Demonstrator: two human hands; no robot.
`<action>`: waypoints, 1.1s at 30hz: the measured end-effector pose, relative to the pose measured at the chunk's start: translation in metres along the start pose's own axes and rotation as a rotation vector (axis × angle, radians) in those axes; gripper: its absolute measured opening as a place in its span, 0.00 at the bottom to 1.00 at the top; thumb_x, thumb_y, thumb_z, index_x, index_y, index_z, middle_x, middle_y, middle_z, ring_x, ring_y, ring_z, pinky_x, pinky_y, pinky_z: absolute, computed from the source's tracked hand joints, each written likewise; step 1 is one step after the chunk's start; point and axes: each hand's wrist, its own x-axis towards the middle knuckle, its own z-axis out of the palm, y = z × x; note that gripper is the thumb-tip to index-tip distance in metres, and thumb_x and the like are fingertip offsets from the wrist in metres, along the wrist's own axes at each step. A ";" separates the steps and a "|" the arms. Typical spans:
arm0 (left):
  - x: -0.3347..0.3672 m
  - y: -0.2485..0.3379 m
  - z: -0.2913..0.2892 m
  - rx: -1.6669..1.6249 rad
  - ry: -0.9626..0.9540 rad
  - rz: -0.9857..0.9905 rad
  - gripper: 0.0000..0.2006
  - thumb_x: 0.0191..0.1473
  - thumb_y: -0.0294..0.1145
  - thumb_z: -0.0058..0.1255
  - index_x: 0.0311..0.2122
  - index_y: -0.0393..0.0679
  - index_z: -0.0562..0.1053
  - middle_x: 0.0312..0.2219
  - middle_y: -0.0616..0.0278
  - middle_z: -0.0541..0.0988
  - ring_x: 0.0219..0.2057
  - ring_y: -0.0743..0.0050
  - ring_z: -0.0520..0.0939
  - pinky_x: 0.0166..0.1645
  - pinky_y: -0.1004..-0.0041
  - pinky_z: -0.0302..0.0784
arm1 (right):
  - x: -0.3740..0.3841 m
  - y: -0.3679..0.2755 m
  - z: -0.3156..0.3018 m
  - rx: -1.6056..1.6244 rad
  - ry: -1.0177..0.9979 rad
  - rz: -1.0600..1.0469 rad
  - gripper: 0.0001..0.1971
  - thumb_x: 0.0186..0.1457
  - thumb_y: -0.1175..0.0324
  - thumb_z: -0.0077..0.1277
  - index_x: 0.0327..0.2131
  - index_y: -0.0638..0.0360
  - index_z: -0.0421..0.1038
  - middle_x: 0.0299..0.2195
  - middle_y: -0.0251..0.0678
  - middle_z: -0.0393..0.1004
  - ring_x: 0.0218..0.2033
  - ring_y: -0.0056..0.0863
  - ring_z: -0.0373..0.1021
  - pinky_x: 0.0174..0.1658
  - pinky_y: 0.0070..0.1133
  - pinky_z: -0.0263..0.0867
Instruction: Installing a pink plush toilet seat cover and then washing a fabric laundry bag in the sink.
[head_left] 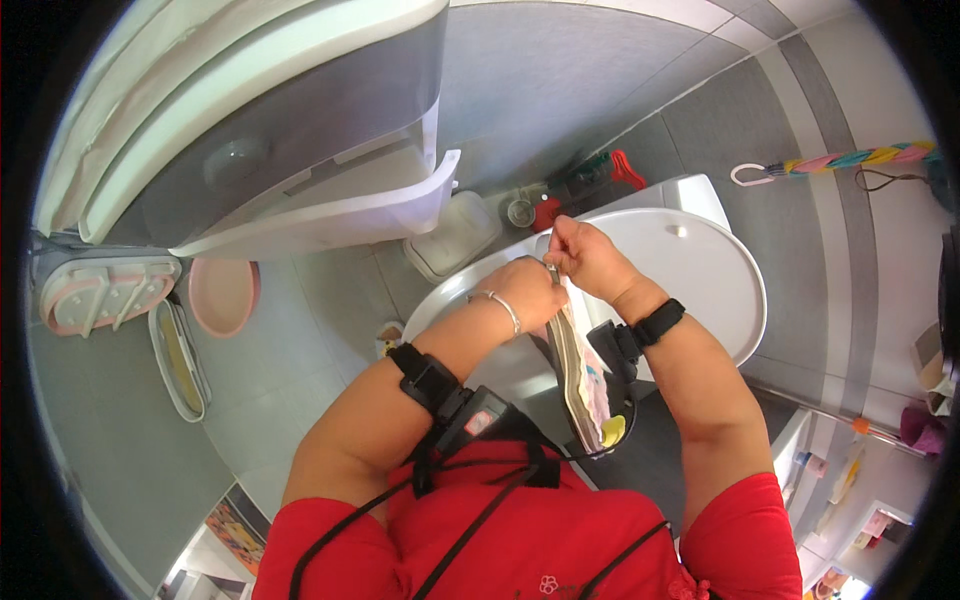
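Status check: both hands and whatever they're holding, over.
Left hand and right hand both pinching top edge of hanging cloth. Cloth dangles over closed toilet lid. Nothing blocking.

Bright, even daylight fills the room, strongest at eleven o'clock, where the white washing machine lid [250, 110] nearly washes out. Shadows are soft and faint. Fisheye distortion bends the floor tiles [760, 130] towards the black circular rim. Focus is reasonably sharp centrally and softer outwards.
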 end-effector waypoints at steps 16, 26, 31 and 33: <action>-0.014 0.010 -0.001 -0.324 -0.069 0.180 0.15 0.45 0.38 0.47 0.18 0.33 0.69 0.12 0.47 0.68 0.14 0.58 0.69 0.22 0.65 0.65 | -0.011 0.051 -0.002 0.441 0.117 0.523 0.12 0.49 0.64 0.50 0.32 0.59 0.61 0.23 0.35 0.68 0.23 0.24 0.67 0.25 0.22 0.64; 0.009 0.024 -0.009 -0.240 -0.139 0.292 0.17 0.47 0.38 0.47 0.16 0.34 0.68 0.10 0.56 0.69 0.13 0.73 0.69 0.21 0.71 0.64 | -0.240 0.078 0.037 0.070 0.188 1.065 0.28 0.48 0.52 0.48 0.47 0.64 0.61 0.40 0.50 0.69 0.41 0.39 0.67 0.44 0.26 0.62; 0.008 0.007 -0.002 -0.208 -0.227 0.267 0.17 0.45 0.39 0.45 0.17 0.33 0.68 0.15 0.44 0.69 0.17 0.52 0.71 0.23 0.64 0.64 | -0.264 0.066 0.122 0.953 0.557 1.129 0.25 0.52 0.59 0.44 0.49 0.66 0.57 0.43 0.44 0.67 0.42 0.32 0.66 0.45 0.23 0.62; 0.005 -0.006 -0.011 -0.166 -0.247 0.241 0.17 0.45 0.38 0.46 0.17 0.33 0.67 0.13 0.46 0.68 0.16 0.53 0.70 0.23 0.64 0.63 | -0.229 0.026 0.107 1.154 0.621 1.058 0.22 0.54 0.65 0.43 0.50 0.67 0.54 0.43 0.39 0.66 0.42 0.27 0.65 0.44 0.21 0.62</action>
